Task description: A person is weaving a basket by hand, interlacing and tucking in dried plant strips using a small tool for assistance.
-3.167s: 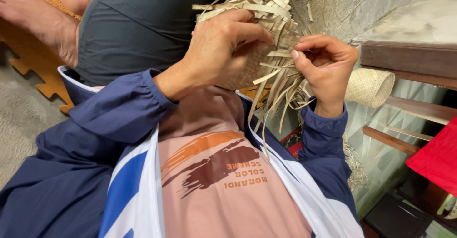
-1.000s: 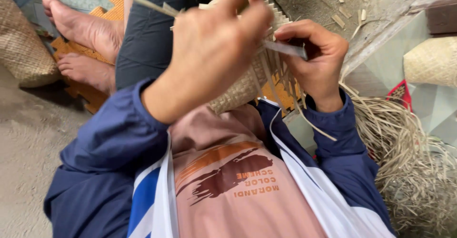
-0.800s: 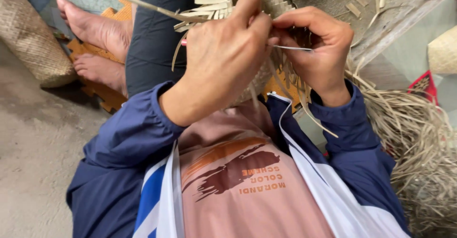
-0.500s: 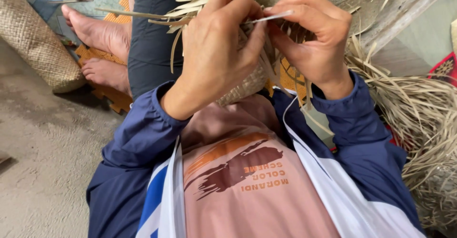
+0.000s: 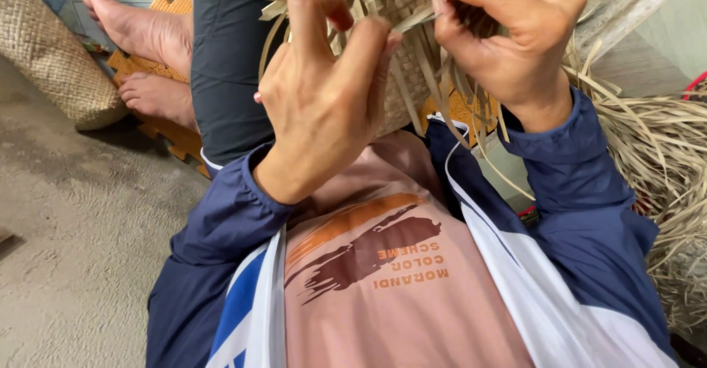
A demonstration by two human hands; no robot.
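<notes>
Far left: a finished woven basket (image 5: 55,58) of pale fibre lies on its side on the grey concrete floor (image 5: 81,265). Just right of it, two bare feet (image 5: 143,33) rest on an orange foam mat (image 5: 173,136); a dark trouser leg (image 5: 224,58) runs up from them to the top edge.

Centre, near the camera: the left hand (image 5: 324,99) is raised, back toward the camera, fingers half curled, thumb and fingertips pinching loose straw strips (image 5: 412,66) at the edge of a half-made woven piece (image 5: 390,3). The woven piece sits between the two hands, held up above the lap, partly hidden behind them; loose strip ends stick out left and hang down under it.

Right of centre: the right hand (image 5: 512,33) is closed in a pinch on a thin strip at the upper edge of the same piece, knuckles up. Both sleeves are navy, over a pink printed shirt (image 5: 383,279).

Far right: a loose heap of dried straw (image 5: 663,162) lies on the floor, just beside the right sleeve.
</notes>
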